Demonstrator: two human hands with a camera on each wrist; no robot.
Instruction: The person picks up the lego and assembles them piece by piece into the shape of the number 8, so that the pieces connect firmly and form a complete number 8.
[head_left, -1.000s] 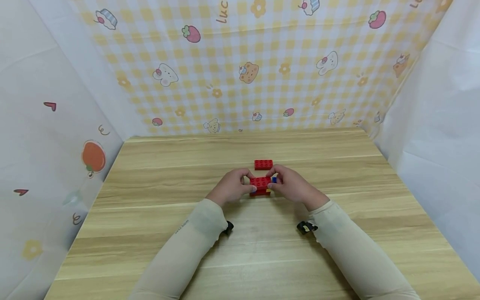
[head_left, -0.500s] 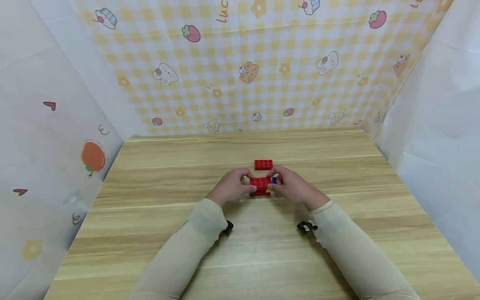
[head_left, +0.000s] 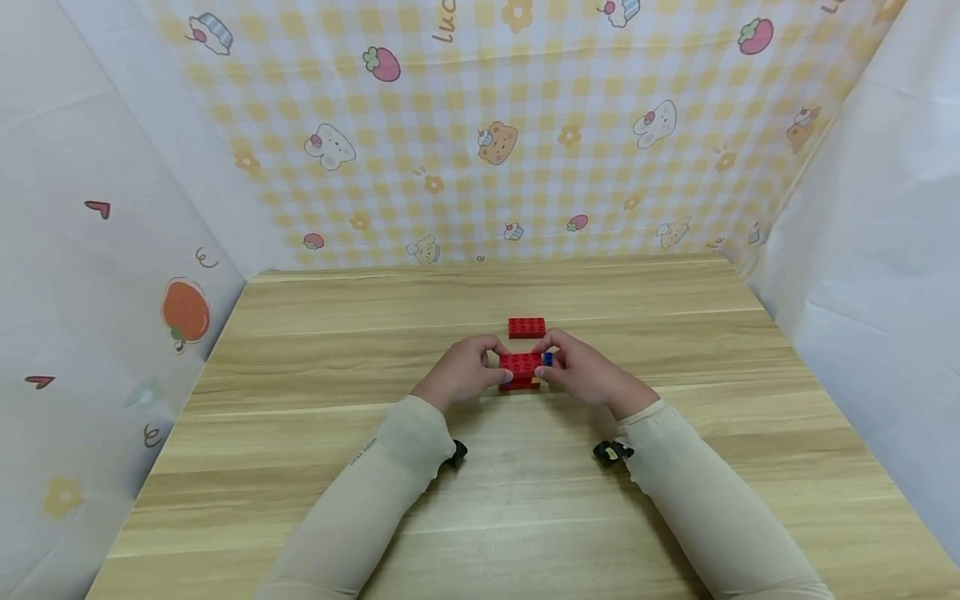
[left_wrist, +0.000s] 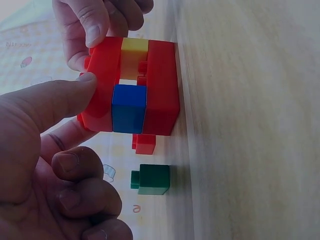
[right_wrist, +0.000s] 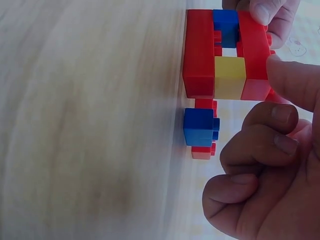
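A block build stands on the table, an upper red brick (head_left: 521, 362) over a lower red brick (left_wrist: 164, 95). Between them sit a blue brick (left_wrist: 129, 109) at the left end and a yellow brick (right_wrist: 230, 78) at the right end, with a gap in the middle. My left hand (head_left: 467, 373) pinches the upper red brick's left end, thumb on the near side and index finger behind. At the other end my right hand (head_left: 583, 372) holds the same brick between thumb and forefinger. The remaining fingers of both hands are curled below, off the bricks.
Behind the build lies another red brick (head_left: 527, 327). A loose blue brick (right_wrist: 199, 127) sits just beyond the right fingers. On the left side a green brick (left_wrist: 154, 179) shows in the left wrist view. A checked cloth (head_left: 450, 108) hangs behind the wooden table (head_left: 345, 350).
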